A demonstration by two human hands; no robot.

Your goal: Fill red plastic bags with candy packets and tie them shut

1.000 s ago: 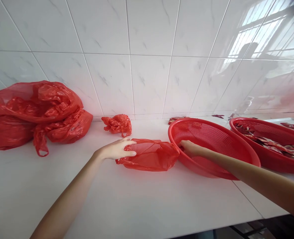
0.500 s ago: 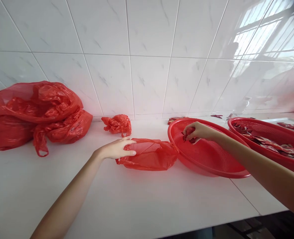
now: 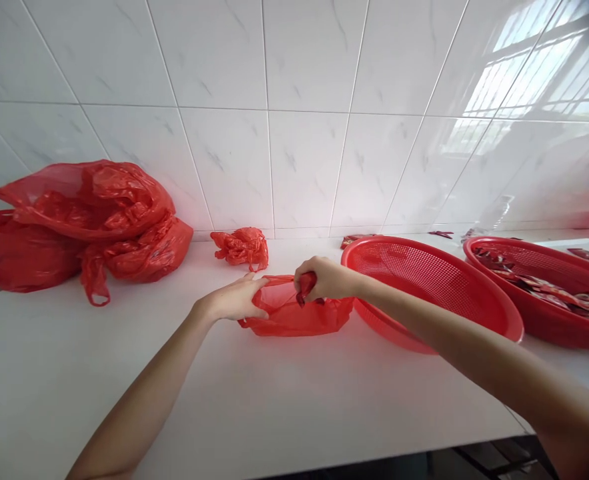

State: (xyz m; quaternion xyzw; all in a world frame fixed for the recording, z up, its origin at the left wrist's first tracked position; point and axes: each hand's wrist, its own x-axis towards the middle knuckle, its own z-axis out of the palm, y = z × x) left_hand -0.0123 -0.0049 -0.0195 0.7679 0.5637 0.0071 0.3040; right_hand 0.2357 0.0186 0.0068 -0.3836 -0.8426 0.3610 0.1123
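The left hand [image 3: 239,298], thumb and fingers parted, touches one end of a red plastic bag [image 3: 294,325] on the desk [image 3: 274,400]; the right hand [image 3: 324,279], closed around small red packets [image 3: 306,284], is over the bag's mouth, near a red basket [image 3: 434,267]

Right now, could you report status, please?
Left fingers spread at mouth of red bag. Right fingers gripping red packet over it. Basket alongside; no obstruction visible.

The bag [image 3: 299,325] is crinkly plastic, the basket [image 3: 424,267] smooth plastic, the packet [image 3: 307,283] perhaps foil.
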